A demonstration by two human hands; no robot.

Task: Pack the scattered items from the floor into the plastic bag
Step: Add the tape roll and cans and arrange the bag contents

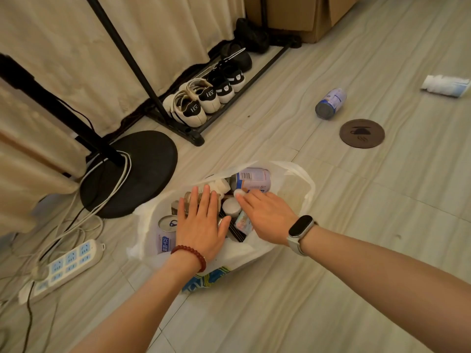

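Two bare forearms reach in from the bottom edge toward a translucent white plastic bag (pixel 293 174) that stands open on the pale tiled floor (pixel 331 289). On the left wrist sits a dark red bead bracelet (pixel 190 256); on the right, a black-faced smart band with a light grey strap (pixel 299 231).

Fingers spread, the left hand (pixel 201 222) lies flat, palm down, on the things inside the bag, gripping nothing. Over the bag's mouth, the right hand (pixel 265 215) pinches a small white round object (pixel 239 193) at its fingertips.

Inside the bag lie a lavender-and-white tin can with a barcode (pixel 251 179), a white plastic bottle (pixel 220 186), a silver-topped pull-tab can with a blue label (pixel 165 233), a white-capped jar (pixel 230 207) and other items too crowded together to tell apart.

Still on the floor, well apart from the bag to the upper right, lie a blue-and-white tin can on its side (pixel 330 103), a round dark brown coaster with a cup mark (pixel 362 133) and, near the right edge, a white bottle with a blue label (pixel 446 85).

Left of the bag stands a black round stand base (pixel 142 171) with white cables looped around it, and a white power strip with blue sockets (pixel 68 266) lies nearer the camera. A black shoe rack (pixel 193 135) holding cream and black shoes runs along the beige curtain (pixel 76 59).
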